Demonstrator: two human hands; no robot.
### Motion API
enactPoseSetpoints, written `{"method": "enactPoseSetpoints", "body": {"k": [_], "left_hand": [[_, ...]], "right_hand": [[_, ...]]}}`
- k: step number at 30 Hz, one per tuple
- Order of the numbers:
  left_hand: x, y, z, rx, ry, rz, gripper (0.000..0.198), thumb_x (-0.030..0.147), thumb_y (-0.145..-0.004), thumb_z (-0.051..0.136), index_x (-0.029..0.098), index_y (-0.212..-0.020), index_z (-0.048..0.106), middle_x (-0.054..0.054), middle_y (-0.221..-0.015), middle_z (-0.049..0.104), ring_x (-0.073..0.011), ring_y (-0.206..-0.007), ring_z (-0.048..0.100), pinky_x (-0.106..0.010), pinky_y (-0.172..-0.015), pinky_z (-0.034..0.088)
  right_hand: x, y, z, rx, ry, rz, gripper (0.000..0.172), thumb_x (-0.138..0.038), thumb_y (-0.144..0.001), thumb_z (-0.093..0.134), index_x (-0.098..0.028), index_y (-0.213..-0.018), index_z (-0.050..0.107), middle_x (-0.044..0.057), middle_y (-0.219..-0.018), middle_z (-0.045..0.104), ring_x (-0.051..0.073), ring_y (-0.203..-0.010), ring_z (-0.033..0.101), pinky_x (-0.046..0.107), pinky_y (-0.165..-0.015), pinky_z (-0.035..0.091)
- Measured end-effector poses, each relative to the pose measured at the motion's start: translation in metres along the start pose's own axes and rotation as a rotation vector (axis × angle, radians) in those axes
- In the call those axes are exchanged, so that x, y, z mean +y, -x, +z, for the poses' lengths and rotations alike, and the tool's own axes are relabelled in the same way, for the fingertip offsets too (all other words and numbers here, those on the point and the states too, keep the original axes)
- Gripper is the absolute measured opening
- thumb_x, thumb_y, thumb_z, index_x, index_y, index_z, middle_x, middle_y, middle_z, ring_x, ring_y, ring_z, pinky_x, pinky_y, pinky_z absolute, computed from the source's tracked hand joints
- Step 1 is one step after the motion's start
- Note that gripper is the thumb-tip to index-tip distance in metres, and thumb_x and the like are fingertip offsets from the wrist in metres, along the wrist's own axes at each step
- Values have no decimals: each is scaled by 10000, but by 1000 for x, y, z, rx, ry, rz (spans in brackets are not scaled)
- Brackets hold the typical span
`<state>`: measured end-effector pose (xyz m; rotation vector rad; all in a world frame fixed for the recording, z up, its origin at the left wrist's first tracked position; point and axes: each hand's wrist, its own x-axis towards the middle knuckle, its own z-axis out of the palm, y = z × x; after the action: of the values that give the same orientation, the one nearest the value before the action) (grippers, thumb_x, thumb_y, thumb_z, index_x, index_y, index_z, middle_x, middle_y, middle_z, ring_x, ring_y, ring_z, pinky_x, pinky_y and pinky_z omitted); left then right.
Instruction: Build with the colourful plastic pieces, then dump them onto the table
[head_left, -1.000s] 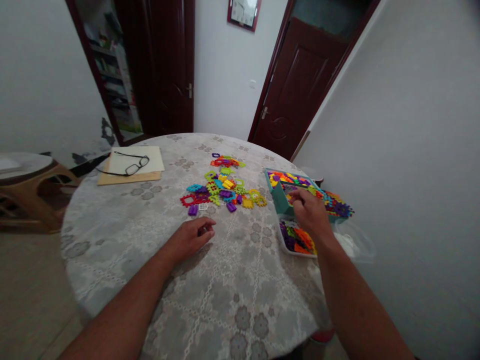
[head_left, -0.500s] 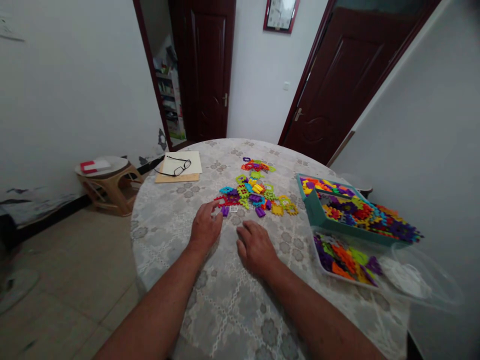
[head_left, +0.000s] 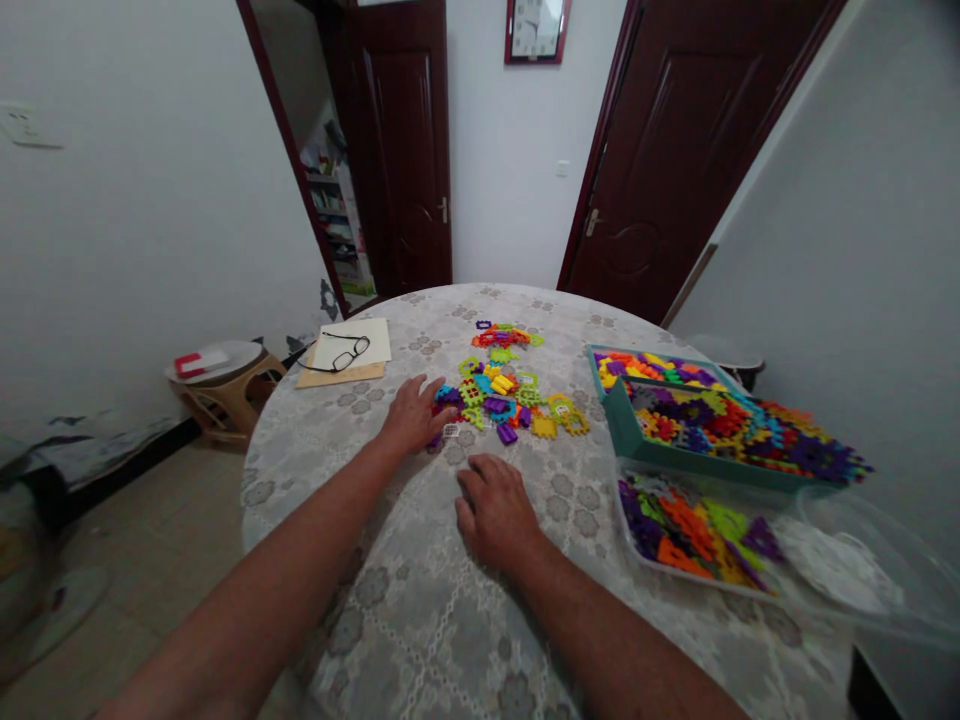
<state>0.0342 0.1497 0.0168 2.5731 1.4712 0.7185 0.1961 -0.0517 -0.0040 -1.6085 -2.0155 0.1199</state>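
Observation:
My left hand (head_left: pixel 411 416) is at the left side of a pile of colourful plastic building pieces (head_left: pixel 486 392). Its fingers are spread, with the tips at the pile's edge, and it partly covers a purple piece. I see nothing gripped in it. Nearer to me, my right hand (head_left: pixel 496 510) rests on the tablecloth, fingers loosely bent and thumb apart, holding nothing visible. A purple piece (head_left: pixel 508 434) lies just beyond it. To the pile's right are yellow toothed pieces (head_left: pixel 545 426). Behind it sits a red and green cluster (head_left: pixel 501 338).
On the right stand a teal box (head_left: pixel 622 425) heaped with pieces, a teal tray (head_left: pixel 598 372) and a clear plastic tub (head_left: pixel 626 520) of more pieces. Black glasses (head_left: pixel 349 354) lie on paper and a board at the left. A stool (head_left: pixel 225 400) stands beyond the round table (head_left: pixel 442 630).
My left hand has reached forward, its fingers spreading over the pile's left edge. My right hand stays resting on the table. The camera view has shifted slightly.

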Motion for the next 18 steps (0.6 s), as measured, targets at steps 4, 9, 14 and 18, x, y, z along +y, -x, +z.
{"method": "enactPoseSetpoints", "body": {"k": [4, 9, 14, 18], "left_hand": [[-7, -30, 4, -143, 21, 139, 688, 542, -985, 622, 183, -1567, 548, -201, -1617, 502, -363, -1507, 458, -532, -1267, 339], [-3, -39, 10, -205, 150, 297, 551, 526, -983, 617, 236, -1451, 654, -122, -1420, 697, -275, -1318, 626, -443, -1196, 431], [20, -13, 15, -116, 157, 202, 438, 501, -972, 627, 224, -1295, 733, -126, -1292, 755, -289, -1219, 679, -442, -1133, 477], [43, 19, 16, -51, 151, 51, 389, 459, -978, 607, 195, -1231, 741, -146, -1249, 760, -311, -1193, 674, -476, -1117, 477]], "right_hand": [[2, 0, 3, 12, -16, 5, 352, -267, -954, 661, -225, -1300, 705, 149, -1466, 616, 330, -1407, 516, 533, -1232, 387], [2, -1, 3, 14, -39, 12, 349, -278, -947, 674, -222, -1291, 704, 152, -1477, 608, 336, -1417, 509, 541, -1228, 385], [1, -1, 1, 20, -48, 12, 333, -275, -949, 670, -233, -1278, 698, 137, -1463, 610, 331, -1405, 511, 539, -1229, 379], [1, -3, 0, 34, -40, 35, 262, -278, -950, 679, -204, -1200, 701, 148, -1364, 638, 312, -1330, 539, 489, -1189, 409]]}}
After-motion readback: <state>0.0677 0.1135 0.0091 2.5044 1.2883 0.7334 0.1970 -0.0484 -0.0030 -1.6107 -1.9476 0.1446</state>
